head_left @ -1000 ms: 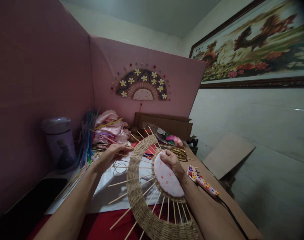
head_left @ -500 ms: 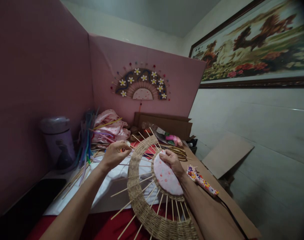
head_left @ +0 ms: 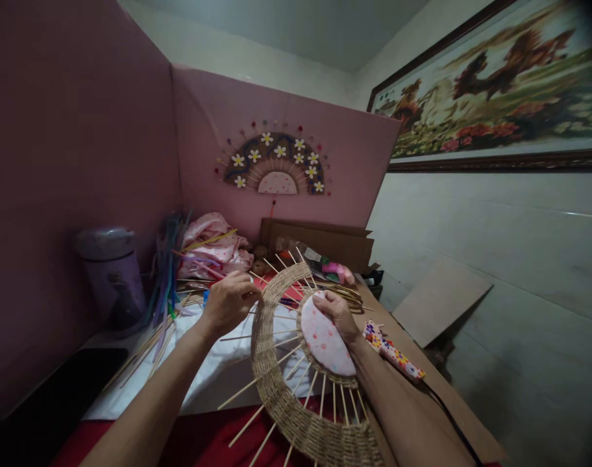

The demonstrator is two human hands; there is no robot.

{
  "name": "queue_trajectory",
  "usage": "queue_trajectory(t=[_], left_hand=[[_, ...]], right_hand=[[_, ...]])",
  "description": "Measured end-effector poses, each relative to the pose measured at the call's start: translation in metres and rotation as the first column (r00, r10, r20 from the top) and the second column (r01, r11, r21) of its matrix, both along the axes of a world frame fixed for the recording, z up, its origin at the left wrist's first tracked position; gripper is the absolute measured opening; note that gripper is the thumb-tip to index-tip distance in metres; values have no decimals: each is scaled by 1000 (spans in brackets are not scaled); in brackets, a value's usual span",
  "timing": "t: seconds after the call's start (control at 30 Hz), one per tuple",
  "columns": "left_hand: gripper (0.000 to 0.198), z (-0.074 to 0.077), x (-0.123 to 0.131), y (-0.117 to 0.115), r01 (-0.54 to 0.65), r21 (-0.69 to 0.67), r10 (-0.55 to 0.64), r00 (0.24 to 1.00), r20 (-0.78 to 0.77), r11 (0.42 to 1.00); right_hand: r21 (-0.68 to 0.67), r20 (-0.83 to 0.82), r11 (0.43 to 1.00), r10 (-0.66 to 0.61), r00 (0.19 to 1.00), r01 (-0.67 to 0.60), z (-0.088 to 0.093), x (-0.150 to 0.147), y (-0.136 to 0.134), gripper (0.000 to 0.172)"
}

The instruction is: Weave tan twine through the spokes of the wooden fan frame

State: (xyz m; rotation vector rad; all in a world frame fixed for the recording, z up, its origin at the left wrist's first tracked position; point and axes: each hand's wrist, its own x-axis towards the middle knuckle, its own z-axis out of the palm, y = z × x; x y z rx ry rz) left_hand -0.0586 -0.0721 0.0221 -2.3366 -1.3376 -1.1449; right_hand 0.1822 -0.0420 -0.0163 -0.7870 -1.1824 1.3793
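Observation:
A half-round woven fan (head_left: 269, 383) is held up in front of me. Its curved band of twisted straw cord runs across thin wooden sticks (head_left: 247, 392) that fan out past the outer edge. At its centre is a half-disc (head_left: 325, 337) covered in white cloth with pink dots. My right hand (head_left: 339, 314) grips this half-disc, thumb on the front and the other fingers hidden behind. My left hand (head_left: 232, 299) is closed in a pinch at the band's upper left outer edge, around a stick end that its fingers mostly hide.
A hot glue gun (head_left: 393, 350) with flowered covering lies on cardboard at right, its cord trailing forward. At left stand a lilac container (head_left: 111, 279), pipe cleaners (head_left: 167, 279) and bunched pink cloth (head_left: 213, 243). A finished flowered fan (head_left: 276, 162) hangs on the pink board behind.
My left hand has moved slightly right, its fingers now against the band's edge. The woven fan has turned and shifted a little, with my right hand still gripping its centre.

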Motion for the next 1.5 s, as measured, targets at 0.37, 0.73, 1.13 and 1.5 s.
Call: queue_trajectory(t=[0.37,0.73,1.13,1.5], left_hand=[[7,-1,-2,3,53,15,-55,994,98,998],[15,1,-3,0,-36,52,37,999,-5,998],[34,-5,-8,8,104,-247,-46,972,230,963],[49,2,-8,1,498,-516,-45,748,662,697]], right_hand=[[-4,-58,1000,-4,998,3,1,1,-1,28],[32,-33,999,-8,999,9,-9,9,11,27],[55,-63,998,17,998,-13,-18,16,20,22],[25,-90,999,35,995,-33,-13,13,14,24]])
